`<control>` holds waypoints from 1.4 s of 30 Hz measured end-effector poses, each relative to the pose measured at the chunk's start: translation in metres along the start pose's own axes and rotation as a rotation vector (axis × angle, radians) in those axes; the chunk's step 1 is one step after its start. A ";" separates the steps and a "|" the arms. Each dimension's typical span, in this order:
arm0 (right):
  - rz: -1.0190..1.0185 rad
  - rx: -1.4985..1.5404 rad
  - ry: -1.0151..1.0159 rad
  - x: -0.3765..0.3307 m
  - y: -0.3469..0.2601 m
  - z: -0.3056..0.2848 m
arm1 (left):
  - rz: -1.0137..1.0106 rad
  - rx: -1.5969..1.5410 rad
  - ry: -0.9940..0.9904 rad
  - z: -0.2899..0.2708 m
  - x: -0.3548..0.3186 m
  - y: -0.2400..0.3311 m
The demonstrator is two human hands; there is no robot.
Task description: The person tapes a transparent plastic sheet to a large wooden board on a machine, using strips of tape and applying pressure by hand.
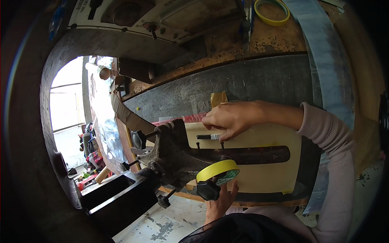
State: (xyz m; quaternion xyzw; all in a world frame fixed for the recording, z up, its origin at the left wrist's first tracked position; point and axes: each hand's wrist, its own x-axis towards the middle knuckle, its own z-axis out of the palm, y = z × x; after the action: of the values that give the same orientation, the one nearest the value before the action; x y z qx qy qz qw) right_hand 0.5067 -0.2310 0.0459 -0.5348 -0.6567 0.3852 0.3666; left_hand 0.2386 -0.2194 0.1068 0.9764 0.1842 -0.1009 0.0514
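Note:
My right hand (234, 118) rests over the far edge of a flat tan sheet (267, 176), fingers bent down and thumb apart from them. Beside its fingertips are a red strip (195, 118) and a small black-and-silver clip-like piece (208, 137). On the near side, my left hand (219, 204) reaches up, fingers apart and partly hidden behind a yellow tape roll (219, 170) and a black knob (208, 190). That roll hangs on a dark metal arm (251, 155), which lies across the tan sheet. I see nothing held in either hand.
A heavy black bracket (172, 148) with several knobs stands left of the hands. Dark board (259, 83) extends behind the sheet. Farther back are another yellow tape roll (272, 12) and a control panel (162, 30). Bluish plastic film (320, 52) hangs along the right.

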 end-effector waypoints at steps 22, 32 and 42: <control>-0.032 -0.240 0.147 0.001 -0.006 0.023 | -0.319 -0.396 -0.177 0.057 -0.033 -0.004; -0.064 -0.203 0.092 0.001 -0.001 0.021 | -0.337 -0.433 -0.145 0.060 -0.038 -0.004; -0.036 -0.193 0.065 -0.001 -0.005 0.019 | -0.119 -0.269 0.099 0.052 -0.025 -0.002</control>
State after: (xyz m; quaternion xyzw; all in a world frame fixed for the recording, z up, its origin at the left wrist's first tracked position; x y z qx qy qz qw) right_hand 0.4875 -0.2346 0.0416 -0.5680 -0.6879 0.2961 0.3413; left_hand 0.2054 -0.2333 0.0618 0.9517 0.2560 -0.0301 0.1666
